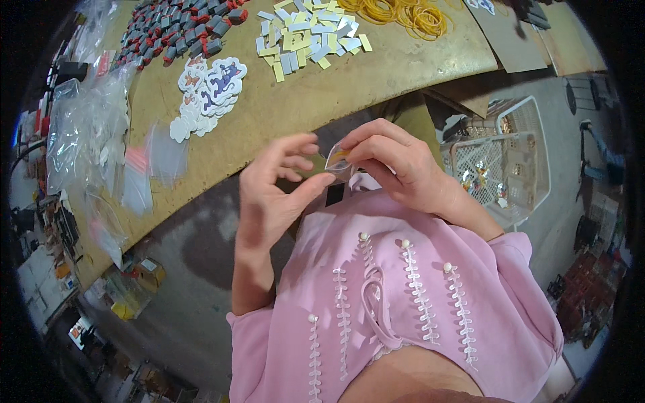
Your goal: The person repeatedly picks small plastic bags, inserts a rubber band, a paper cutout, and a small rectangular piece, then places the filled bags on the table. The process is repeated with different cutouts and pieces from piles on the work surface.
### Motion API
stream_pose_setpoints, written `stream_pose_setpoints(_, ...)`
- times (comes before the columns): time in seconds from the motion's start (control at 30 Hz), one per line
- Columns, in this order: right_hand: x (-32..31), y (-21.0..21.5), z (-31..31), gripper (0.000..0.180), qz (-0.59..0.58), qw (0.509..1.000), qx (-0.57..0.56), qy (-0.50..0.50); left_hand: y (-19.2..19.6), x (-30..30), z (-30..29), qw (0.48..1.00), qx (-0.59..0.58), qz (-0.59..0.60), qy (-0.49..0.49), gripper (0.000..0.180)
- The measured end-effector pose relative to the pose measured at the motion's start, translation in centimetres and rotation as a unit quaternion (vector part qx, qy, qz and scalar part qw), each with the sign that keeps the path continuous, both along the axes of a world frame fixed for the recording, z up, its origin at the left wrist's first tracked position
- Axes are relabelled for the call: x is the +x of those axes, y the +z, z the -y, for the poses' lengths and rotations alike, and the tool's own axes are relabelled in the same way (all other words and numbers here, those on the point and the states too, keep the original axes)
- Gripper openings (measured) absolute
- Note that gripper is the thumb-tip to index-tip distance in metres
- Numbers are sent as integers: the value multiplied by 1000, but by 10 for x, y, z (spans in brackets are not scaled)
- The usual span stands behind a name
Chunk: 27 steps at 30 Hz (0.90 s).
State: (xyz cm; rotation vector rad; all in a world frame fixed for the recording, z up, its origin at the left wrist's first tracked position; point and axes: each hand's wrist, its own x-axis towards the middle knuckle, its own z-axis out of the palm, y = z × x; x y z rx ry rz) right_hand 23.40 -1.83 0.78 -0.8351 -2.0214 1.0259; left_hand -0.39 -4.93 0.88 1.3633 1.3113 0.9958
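In front of my pink top, my right hand (393,158) pinches a small clear plastic bag (338,166). Something yellow shows inside or behind the bag near my fingertips; its kind is unclear. My left hand (275,191) is beside the bag with its fingers curved and apart and slightly blurred. Its thumb tip reaches the bag's lower edge, though I cannot tell whether it presses on it. On the table (269,121) beyond lie a pile of white die-cut cards (211,94) with cartoon animals, a heap of pale yellow and grey-blue strips (306,37), and yellow rubber bands (403,17).
Grey blocks with red parts (181,30) cover the table's far left. Clear plastic bags (87,127) spread along its left side, with smaller flat bags (164,154) nearby. A white plastic basket (497,164) holding small colourful pieces stands at the right. The table edge curves before me.
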Motion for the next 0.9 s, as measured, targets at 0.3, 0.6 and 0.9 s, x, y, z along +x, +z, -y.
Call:
stream_pose_setpoints(0.3, -1, 2, -4, 18, -6, 999, -34, -24, -12, 17, 5, 996, 58, 58, 29, 10)
stream_pose_setpoints(0.6, 2, 0, -3, 27, -54, 993, -101, -6, -22, 17, 7, 997, 66, 31, 3, 10)
stream_pose_setpoints(0.9, -3, 1, 1, 33, -43, 993, -108, -19, -29, 21, 13, 995, -15, 102, 10, 11)
